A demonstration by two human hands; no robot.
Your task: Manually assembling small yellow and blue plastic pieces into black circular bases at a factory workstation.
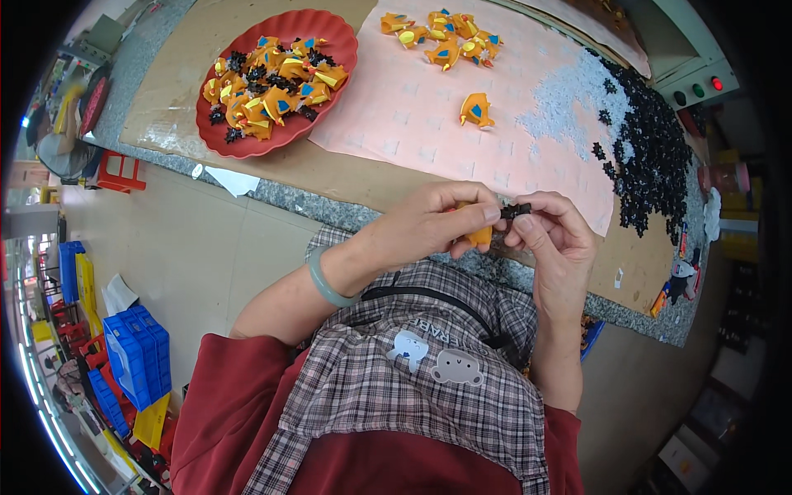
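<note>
Close to the table's front edge, my left hand [425,224] is closed on a small orange figure [481,236], mostly hidden by the fingers. My right hand [559,239] pinches a black spiky piece [517,211] between thumb and fingertips, right beside the figure. The two hands almost meet; whether the piece touches the figure I cannot tell. Beyond them a single orange figure with a blue patch [476,110] lies on the pink sheet [396,136]. Farther back is a group of similar figures [444,54].
A red scalloped tray [347,62] at the far left holds orange figures and black pieces. White bits [569,99] and a heap of black spiky pieces [648,169] spread at the right. Behind them stands a box with indicator lights [700,89]. Blue crates [136,359] stand at lower left.
</note>
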